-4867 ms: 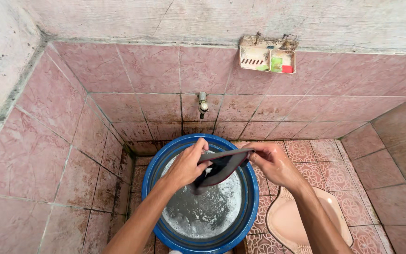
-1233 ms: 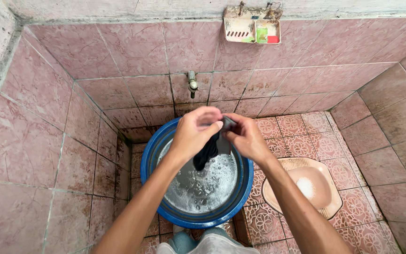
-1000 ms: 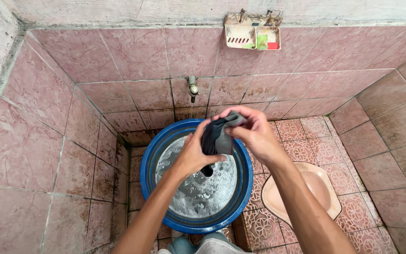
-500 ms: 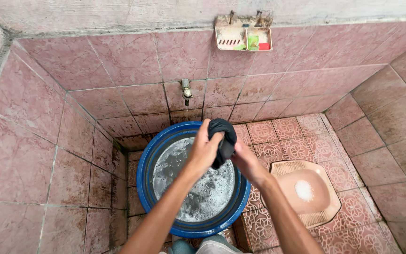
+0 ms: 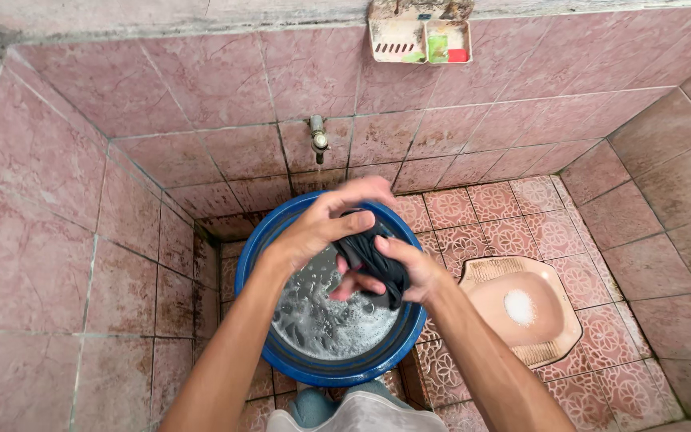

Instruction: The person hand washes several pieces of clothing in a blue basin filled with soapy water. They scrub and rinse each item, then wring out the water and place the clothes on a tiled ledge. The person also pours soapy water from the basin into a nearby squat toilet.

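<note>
Cloth [image 5: 377, 260] sits bunched between your hands above the soapy basin [image 5: 321, 370]: your left hand [image 5: 321, 224] curls over its far side, your right hand [image 5: 401, 268] clenches its near-right side.

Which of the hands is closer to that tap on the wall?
Left. The left hand is raised just below the tap, atop the dark cloth; the right hand is lower, grasping the cloth from underneath.
</note>
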